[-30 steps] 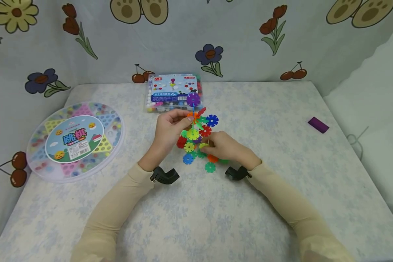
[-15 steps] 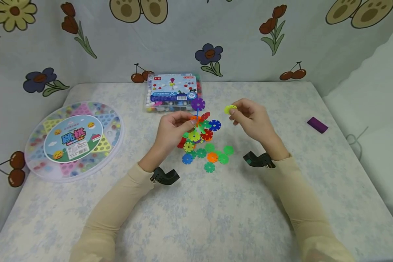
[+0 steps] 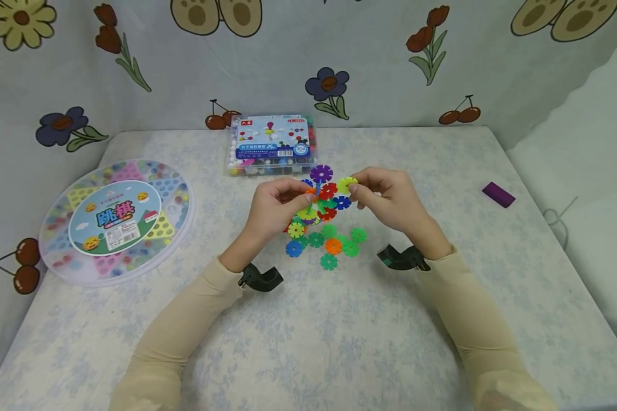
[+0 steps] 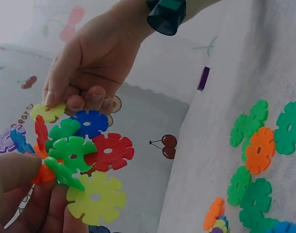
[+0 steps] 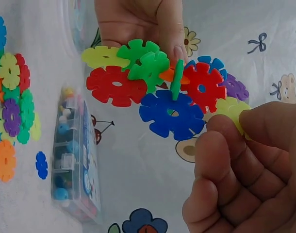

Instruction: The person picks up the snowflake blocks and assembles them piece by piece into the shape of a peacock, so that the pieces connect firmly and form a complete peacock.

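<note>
My left hand point(image 3: 275, 208) pinches a cluster of joined snowflake discs by an orange disc point(image 4: 43, 174) between thumb and fingers, held up over the table. Its parts include a purple disc point(image 3: 321, 173) at the top, red discs point(image 5: 116, 85), green discs point(image 4: 73, 154) and a dark blue disc point(image 5: 172, 114). My right hand point(image 3: 385, 197) pinches a single yellow snowflake disc point(image 3: 347, 185) between thumb and index finger. In the right wrist view this yellow disc overlaps the edge of a red disc point(image 5: 204, 86) of the cluster.
Loose snowflake discs point(image 3: 329, 262) in several colours lie on the table below the hands. Behind them is a clear box of small parts point(image 3: 272, 142). A round Chinese checkers set point(image 3: 118, 222) sits at left, a small purple block point(image 3: 499, 194) at right.
My right hand has picked a yellow disc from the loose pile, lifted it, then brought it left to the cluster. My left hand has shifted slightly right with the cluster, which has tilted right.
</note>
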Motion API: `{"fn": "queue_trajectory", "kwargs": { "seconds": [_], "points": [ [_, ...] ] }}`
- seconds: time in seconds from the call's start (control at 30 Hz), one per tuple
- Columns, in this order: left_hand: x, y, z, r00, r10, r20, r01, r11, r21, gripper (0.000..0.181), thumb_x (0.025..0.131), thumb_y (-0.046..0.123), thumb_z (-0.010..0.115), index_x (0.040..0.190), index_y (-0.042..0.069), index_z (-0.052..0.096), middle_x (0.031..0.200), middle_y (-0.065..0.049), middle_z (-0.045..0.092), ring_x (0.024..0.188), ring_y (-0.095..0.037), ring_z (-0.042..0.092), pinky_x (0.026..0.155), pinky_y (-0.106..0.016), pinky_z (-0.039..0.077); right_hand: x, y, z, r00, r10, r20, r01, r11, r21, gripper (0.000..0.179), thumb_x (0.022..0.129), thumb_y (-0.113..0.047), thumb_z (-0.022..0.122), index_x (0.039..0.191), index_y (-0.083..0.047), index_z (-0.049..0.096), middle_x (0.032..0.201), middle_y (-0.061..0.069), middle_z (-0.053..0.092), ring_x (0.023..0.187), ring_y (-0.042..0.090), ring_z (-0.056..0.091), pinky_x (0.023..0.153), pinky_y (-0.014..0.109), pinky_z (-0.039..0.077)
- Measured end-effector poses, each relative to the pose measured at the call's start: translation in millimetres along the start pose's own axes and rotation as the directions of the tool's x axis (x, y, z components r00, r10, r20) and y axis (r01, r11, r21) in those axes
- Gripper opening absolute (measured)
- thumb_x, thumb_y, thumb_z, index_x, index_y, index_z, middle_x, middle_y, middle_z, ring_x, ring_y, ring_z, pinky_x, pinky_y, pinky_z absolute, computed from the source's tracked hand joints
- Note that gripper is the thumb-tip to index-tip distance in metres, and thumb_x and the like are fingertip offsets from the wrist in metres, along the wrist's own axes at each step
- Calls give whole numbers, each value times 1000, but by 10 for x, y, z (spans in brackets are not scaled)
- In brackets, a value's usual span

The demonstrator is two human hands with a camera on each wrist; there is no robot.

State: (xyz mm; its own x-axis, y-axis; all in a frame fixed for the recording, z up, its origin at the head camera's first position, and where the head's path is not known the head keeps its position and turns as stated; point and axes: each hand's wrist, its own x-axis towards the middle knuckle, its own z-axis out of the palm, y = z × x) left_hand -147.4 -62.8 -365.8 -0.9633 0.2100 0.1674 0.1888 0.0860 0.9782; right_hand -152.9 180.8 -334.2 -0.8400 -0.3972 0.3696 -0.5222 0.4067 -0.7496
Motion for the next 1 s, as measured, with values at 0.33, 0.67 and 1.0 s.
{"fn": "queue_trajectory", "kwargs": {
  "seconds": [0.33, 0.67, 1.0],
  "points": [
    [5, -26, 4, 999, 37, 4, -37, 999, 33, 15, 94, 2, 70, 103, -8, 74, 102, -26, 74, 78, -3, 67, 76, -20, 58, -3, 12, 12, 999, -47, -13, 46, 995, -88, 9, 94, 0, 66, 97, 2, 75, 77, 10, 73, 61, 3, 58, 50, 20, 43],
    [-9, 1, 3, 999, 53, 12, -54, 997, 47, 15, 93, 1, 70, 103, -10, 74, 100, -27, 74, 75, -2, 66, 73, -19, 57, 0, 0, 14, 997, -75, -15, 73, 991, -110, 9, 93, 1, 67, 94, 1, 75, 75, 9, 72, 61, 3, 57, 52, 18, 45],
    [-17, 3, 3, 997, 80, 16, -81, 994, 67, 14, 92, 2, 71, 102, -8, 75, 98, -25, 74, 74, -3, 65, 70, -20, 56, -9, -23, 54, 998, -45, 40, 49, 992, -114, 8, 95, -1, 67, 93, 0, 75, 74, 7, 69, 60, 8, 56, 50, 24, 47]
  ]
}}
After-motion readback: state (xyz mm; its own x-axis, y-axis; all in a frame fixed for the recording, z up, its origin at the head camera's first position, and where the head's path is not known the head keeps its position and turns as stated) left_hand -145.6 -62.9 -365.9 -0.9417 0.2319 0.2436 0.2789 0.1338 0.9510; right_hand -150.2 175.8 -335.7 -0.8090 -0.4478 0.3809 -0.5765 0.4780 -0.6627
